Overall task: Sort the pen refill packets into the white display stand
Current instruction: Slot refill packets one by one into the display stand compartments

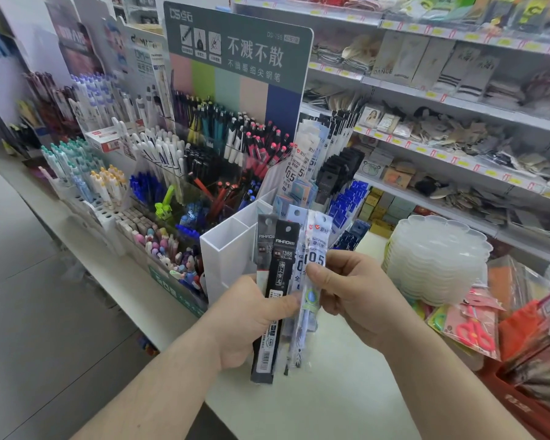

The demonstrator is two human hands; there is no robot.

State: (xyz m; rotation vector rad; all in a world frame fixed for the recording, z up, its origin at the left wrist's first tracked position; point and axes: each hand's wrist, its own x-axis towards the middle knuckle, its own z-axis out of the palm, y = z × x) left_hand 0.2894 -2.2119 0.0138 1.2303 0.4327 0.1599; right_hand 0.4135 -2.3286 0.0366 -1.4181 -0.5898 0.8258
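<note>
Both hands are raised over the white bench (346, 392), holding a fanned bunch of pen refill packets upright, just in front of the white display stand (226, 249).

The left hand (248, 315) grips the bunch from its left side, thumb curled across the face of the black packets (278, 281) (two are visible, both printed AIHAO, the nearer one marked 1388). The lower ends of the packets hang below this hand.

The right hand (353, 290) has its fingers curled, with the thumb tip pinching the front clear packet (315, 249), marked 0.5, against the fingers behind. Further clear and pale blue packets sit behind it in the fan; their number cannot be told.

The display stand has open, upright white compartments. The nearest compartments show bare walls; compartments further back hold stocked refill packets (302, 160) standing upright.

To the left of the stand stand racks of pens (204, 147). To the right, a stack of clear scalloped trays (435, 262) rests on the bench.
</note>
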